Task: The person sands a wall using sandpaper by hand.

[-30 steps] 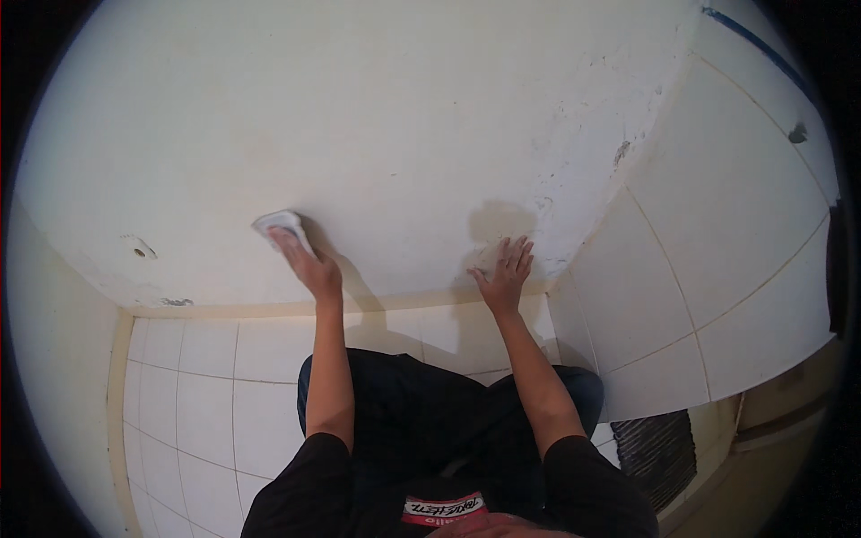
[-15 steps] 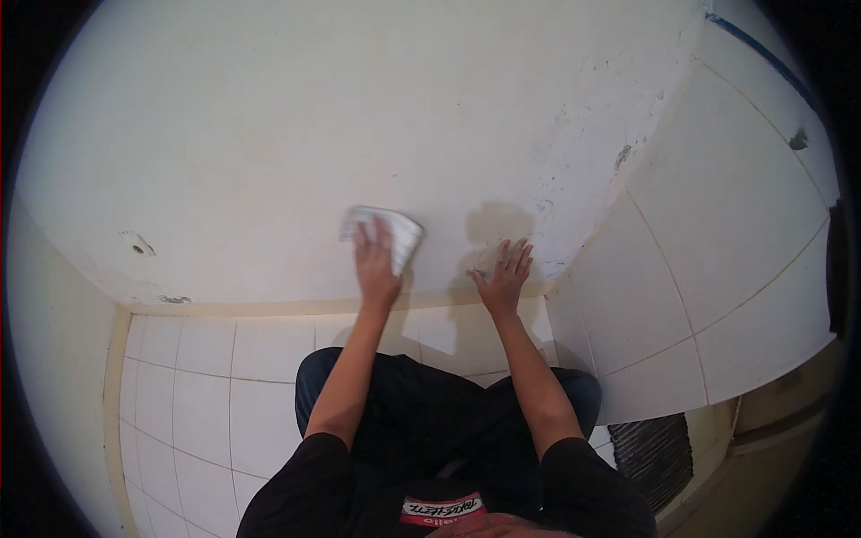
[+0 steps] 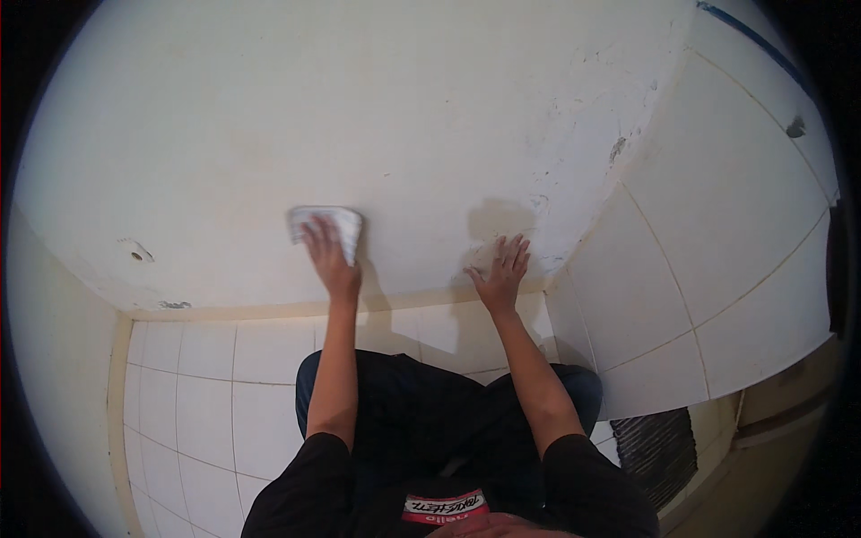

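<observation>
Against the pale wall (image 3: 430, 108), a white cloth (image 3: 348, 226) lies beneath the open left hand (image 3: 332, 258), top edge roughly sideways; the right hand (image 3: 500, 278), spread open, rests well to its right.

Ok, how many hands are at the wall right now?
2: the left hand on a white cloth at the wall, and the right hand, spread open, nearer the tiled side. No others show.

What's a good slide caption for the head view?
Left hand over a white cloth against a pale wall, empty right hand spread nearer the tiled side wall.
</observation>
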Demonstrator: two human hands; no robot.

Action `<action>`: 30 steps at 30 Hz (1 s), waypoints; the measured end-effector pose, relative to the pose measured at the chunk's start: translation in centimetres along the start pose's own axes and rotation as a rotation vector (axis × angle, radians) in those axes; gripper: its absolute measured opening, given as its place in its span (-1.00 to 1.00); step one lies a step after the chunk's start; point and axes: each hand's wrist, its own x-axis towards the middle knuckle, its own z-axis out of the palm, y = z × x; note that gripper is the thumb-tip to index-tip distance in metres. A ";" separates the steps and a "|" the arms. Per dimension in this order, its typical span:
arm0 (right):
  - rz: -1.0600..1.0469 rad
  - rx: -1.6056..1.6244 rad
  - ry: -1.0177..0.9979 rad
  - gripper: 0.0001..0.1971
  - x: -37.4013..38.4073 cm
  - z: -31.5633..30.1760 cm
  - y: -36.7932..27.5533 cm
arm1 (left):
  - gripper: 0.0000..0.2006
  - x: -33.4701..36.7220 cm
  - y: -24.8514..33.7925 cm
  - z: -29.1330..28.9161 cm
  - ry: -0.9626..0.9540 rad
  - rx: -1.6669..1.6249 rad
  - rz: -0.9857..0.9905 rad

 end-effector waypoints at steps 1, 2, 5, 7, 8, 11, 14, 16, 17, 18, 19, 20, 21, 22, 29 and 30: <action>0.006 -0.004 -0.004 0.07 0.0 0.0 0.1 | -0.14 0.6 -0.6 -0.8 0.069 -0.038 -0.102; 0.013 -0.009 -0.007 0.08 -0.1 0.0 0.3 | -0.15 1.0 -1.2 -1.4 0.137 -0.077 -0.204; 0.013 0.020 -0.011 0.08 0.2 0.1 -0.7 | -0.18 0.4 -6.0 -2.5 0.301 -0.060 -0.296; 0.013 0.009 -0.013 0.08 0.1 0.1 -0.4 | -0.22 0.2 -5.4 -2.4 0.305 -0.139 -0.409; 0.014 0.000 -0.015 0.08 0.1 0.1 -0.3 | -0.21 0.2 -5.3 -2.1 0.308 -0.163 -0.451; 0.023 0.013 -0.023 0.09 0.0 0.1 -0.5 | -0.21 0.1 -4.3 -1.6 0.313 -0.204 -0.482; 0.028 -0.002 -0.026 0.08 -0.1 0.1 -0.3 | -0.19 0.4 -1.7 -1.1 0.283 -0.189 -0.368; 0.018 -0.002 -0.012 0.08 0.0 0.2 -0.3 | -0.09 0.2 0.2 -0.6 0.214 -0.218 -0.290; 0.006 -0.001 0.000 0.08 0.0 0.2 -0.3 | -0.09 -0.1 1.2 -0.2 0.212 -0.219 -0.292; 0.009 -0.002 -0.001 0.08 -0.1 0.1 -0.2 | -0.10 -0.4 2.5 0.2 0.127 -0.209 -0.242; 0.015 -0.001 -0.009 0.08 0.0 0.1 -0.3 | -0.11 -0.7 3.5 0.6 0.045 -0.198 -0.193; 0.022 0.001 -0.017 0.07 0.0 0.0 -0.4 | -0.14 -1.2 4.5 1.1 -0.033 -0.175 -0.132; 0.021 0.004 -0.016 0.07 0.1 0.0 -0.4 | -0.17 -2.0 5.1 1.8 -0.109 -0.148 -0.071; 0.022 -0.001 -0.019 0.07 0.1 0.1 -0.4 | -0.20 -2.8 6.0 2.4 -0.198 -0.098 -0.011; 0.027 0.010 -0.018 0.06 0.1 0.1 -0.7 | -0.26 -6.3 7.8 4.4 -0.460 0.020 0.288; 0.029 0.008 -0.016 0.06 0.0 0.1 -0.5 | -0.27 -5.9 7.5 4.2 -0.444 -0.048 0.268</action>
